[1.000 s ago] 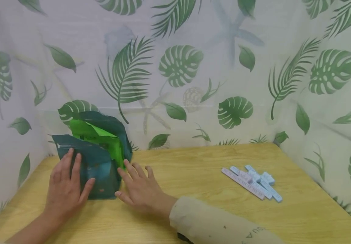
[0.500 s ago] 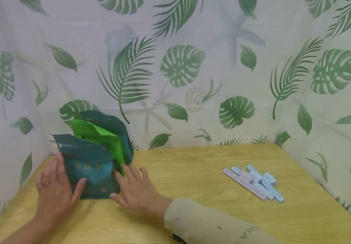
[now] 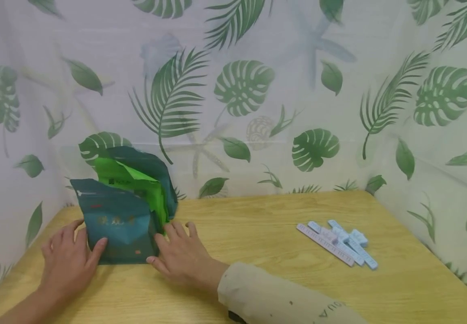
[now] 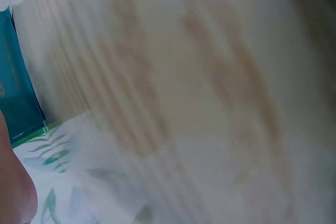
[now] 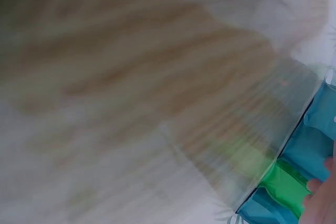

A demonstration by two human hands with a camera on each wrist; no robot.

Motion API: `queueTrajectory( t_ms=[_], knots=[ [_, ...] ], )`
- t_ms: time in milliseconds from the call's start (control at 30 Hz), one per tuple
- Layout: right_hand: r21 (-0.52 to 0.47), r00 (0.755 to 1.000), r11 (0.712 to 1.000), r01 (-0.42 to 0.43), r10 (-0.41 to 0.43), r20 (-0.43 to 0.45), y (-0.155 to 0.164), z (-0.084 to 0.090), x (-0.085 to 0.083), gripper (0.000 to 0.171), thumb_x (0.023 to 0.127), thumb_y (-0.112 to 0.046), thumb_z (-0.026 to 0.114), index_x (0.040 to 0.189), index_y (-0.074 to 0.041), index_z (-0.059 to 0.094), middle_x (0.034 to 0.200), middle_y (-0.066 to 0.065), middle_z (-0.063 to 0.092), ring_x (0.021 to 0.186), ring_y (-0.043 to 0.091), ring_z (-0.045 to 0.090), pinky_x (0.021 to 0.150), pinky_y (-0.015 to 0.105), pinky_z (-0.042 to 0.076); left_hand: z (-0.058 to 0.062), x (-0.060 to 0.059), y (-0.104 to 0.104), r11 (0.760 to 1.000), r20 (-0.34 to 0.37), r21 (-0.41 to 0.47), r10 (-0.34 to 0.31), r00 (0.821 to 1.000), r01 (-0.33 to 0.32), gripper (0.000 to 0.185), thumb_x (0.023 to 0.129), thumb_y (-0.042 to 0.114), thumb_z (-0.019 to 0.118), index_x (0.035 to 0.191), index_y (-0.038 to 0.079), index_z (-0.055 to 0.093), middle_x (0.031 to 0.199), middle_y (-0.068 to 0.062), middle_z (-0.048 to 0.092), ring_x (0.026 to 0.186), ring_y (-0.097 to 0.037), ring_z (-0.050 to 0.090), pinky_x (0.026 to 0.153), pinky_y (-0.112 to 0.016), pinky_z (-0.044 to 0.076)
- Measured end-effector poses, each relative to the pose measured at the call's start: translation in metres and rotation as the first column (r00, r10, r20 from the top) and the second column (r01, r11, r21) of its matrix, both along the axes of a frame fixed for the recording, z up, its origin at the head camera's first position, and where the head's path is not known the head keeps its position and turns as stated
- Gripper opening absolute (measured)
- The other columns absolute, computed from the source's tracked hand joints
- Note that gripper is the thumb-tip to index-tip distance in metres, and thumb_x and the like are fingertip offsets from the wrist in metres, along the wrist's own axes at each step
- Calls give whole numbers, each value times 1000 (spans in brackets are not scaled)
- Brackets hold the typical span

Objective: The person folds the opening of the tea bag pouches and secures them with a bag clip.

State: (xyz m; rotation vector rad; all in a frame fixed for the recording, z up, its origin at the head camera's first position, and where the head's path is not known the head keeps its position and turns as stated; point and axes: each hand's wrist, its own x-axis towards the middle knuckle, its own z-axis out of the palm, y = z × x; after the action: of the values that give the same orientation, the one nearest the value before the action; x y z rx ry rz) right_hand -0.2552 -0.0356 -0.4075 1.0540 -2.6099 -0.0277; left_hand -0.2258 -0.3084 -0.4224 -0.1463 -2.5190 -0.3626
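Observation:
Two dark teal pouches stand upright with a bright green pouch (image 3: 150,186) between them. The front teal pouch (image 3: 121,229) carries faint gold characters and a small red mark; most of the back teal pouch (image 3: 144,158) is covered. My left hand (image 3: 66,256) touches the front pouch's left edge, its thumb against the lower front. On the other side, my right hand (image 3: 184,254) rests its loosely bent fingers along the pouches' right edges. The left wrist view catches only part of the left hand (image 4: 13,182); fingers of the right hand (image 5: 317,198) show beside the pouches in the right wrist view.
Several pale blue and pinkish ruler-like strips (image 3: 338,245) lie in a loose pile on the right of the wooden table (image 3: 253,225). A white leaf-patterned curtain (image 3: 274,99) stands behind the table and along both sides.
My left hand has slid left and down from the front pouch's face to its left edge, uncovering the gold characters. The right hand has shifted slightly left. The pouches stay upright.

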Motion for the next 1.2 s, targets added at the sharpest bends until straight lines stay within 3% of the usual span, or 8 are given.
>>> queueTrajectory(
  t_ms=[100,267,633,900,1200],
  knots=[
    [3,1000,1000,-25,25,-9,0,-1,-1,50,105,-57,23,120,-22,55,123,0,50,123,21,41,98,47,33,-3,0,-3,1000,39,1,-5,999,5,51,103,45,49,97,-6,56,131,-32,48,121,-54,35,91,-71,21],
    [37,998,998,-51,52,-29,-1,-2,0,49,105,-57,24,115,-21,55,115,-1,52,120,21,43,101,48,32,-7,2,-3,1000,91,3,0,996,0,58,101,50,52,104,-8,61,128,-31,52,120,-53,39,91,-69,24],
    [67,998,997,-30,34,-57,-1,-5,2,50,105,-57,27,114,-17,55,116,-1,54,120,21,43,105,50,31,-9,1,-1,999,81,-37,-30,996,33,69,94,55,61,110,-12,62,124,-32,54,119,-51,42,91,-67,28],
    [83,997,996,-22,28,-71,0,-5,5,49,105,-57,27,112,-16,55,116,0,54,118,21,45,106,50,31,-13,2,1,997,41,-44,-63,997,65,62,92,52,65,96,-9,63,121,-32,56,117,-50,44,91,-67,29],
    [93,995,996,-9,18,-96,5,-7,4,50,105,-57,27,106,-15,55,114,2,55,118,21,47,106,51,31,-13,2,9,992,36,-98,-73,997,77,63,94,53,61,93,-10,60,122,-32,55,117,-48,43,93,-65,29]
  ],
)
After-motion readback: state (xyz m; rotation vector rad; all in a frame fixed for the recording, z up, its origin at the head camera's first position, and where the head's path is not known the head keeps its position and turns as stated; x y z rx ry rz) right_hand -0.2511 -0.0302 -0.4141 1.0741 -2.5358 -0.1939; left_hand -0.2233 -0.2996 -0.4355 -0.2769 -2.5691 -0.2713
